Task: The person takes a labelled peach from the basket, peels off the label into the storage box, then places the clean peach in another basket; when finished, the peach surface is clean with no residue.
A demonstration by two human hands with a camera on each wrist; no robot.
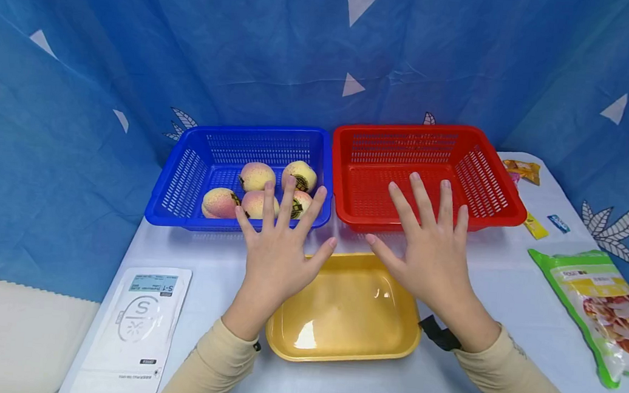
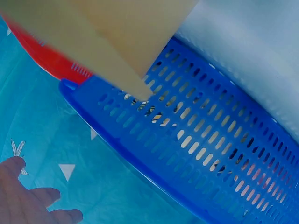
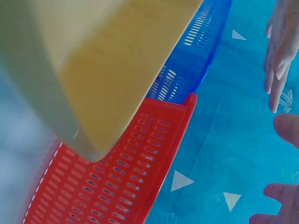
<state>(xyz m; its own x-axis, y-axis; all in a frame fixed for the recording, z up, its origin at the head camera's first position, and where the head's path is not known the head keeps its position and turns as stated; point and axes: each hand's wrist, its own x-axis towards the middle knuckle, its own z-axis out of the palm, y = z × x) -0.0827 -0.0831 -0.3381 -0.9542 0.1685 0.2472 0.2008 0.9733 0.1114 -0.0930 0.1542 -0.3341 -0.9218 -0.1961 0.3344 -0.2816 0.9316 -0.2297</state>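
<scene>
My left hand [image 1: 280, 258], fingers straight and spread, hovers palm down over the left part of a yellow tray [image 1: 345, 308]. Its fingertips overlap the near side of a blue basket [image 1: 175, 181] in the head view. Several peaches [image 1: 257, 177] with dark labels lie in that basket. My right hand [image 1: 433, 259] is likewise spread above the tray's right side, its fingertips in front of a red basket [image 1: 364, 188]. Neither hand holds anything. Fingers of the left hand [image 2: 23, 200] show at the lower left of the left wrist view.
A white pouch [image 1: 135, 330] lies on the left of the table. At the right are a green-edged food bag [image 1: 605, 308], a yellow packet [image 1: 535, 226], a small blue packet [image 1: 558, 223] and an orange wrapper [image 1: 523, 170]. A blue curtain [image 1: 281, 48] hangs behind the baskets.
</scene>
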